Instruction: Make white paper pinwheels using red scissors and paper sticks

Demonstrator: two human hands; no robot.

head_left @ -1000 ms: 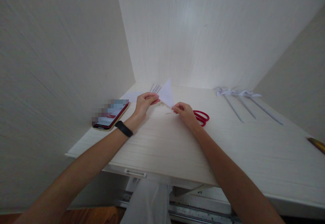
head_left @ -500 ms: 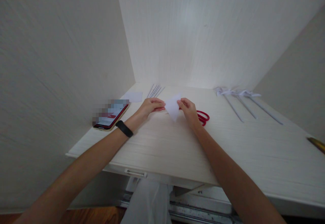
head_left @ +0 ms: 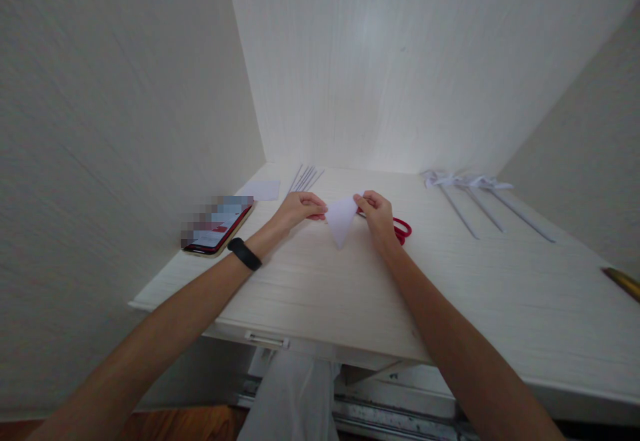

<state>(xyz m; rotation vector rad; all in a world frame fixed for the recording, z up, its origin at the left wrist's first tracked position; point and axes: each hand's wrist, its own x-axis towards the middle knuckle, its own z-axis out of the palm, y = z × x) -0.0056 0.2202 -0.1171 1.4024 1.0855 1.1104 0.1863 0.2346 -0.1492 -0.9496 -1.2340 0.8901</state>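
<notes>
A small white piece of paper (head_left: 342, 219), now showing as a triangle with its point downward, is stretched between my two hands above the desk. My left hand (head_left: 301, 209), below a black wristband, pinches its left corner. The upper right corner is pinched between the thumb and fingers of my right hand (head_left: 375, 212). Red-handled scissors (head_left: 403, 228) lie on the desk behind my right hand, which hides part of them. Beyond my left hand rest several thin grey-white sticks (head_left: 307, 178) and a flat white sheet of paper (head_left: 264, 190).
A phone (head_left: 219, 226) with a lit screen lies at the left of the white desk (head_left: 320, 301). At the right are three paper pinwheel-like shapes on sticks (head_left: 470, 191). A brass-coloured object (head_left: 623, 282) sits at the right edge. Walls enclose the back and sides.
The paper has turned so its point hangs lower and its top edge lies more level. My right hand has shifted slightly right, covering more of the scissors.
</notes>
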